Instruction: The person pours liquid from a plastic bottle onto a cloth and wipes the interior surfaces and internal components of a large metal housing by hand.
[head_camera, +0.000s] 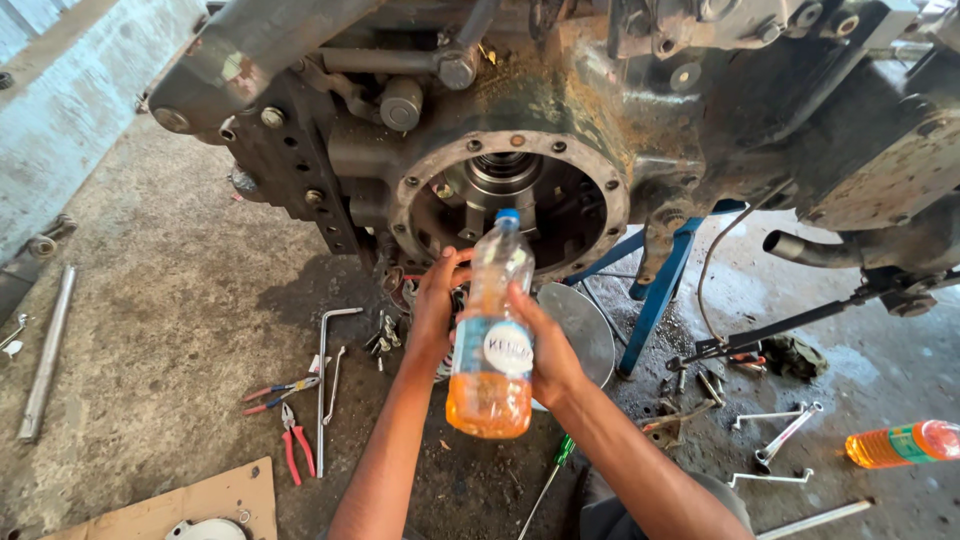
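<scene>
Both hands hold a plastic bottle (492, 340) of orange liquid upright: the right hand (545, 350) wraps its side, the left hand (437, 300) seems curled behind it. Just above gapes the round housing opening (510, 200); pliers (295, 440) lie well left.

— Where does the view sit?
— On the person's head, looking down and forward — close over both forearms, facing the round housing opening (508, 200) nearby.
— And further out?
— The concrete floor (170, 320) beneath, tools scattered.
</scene>
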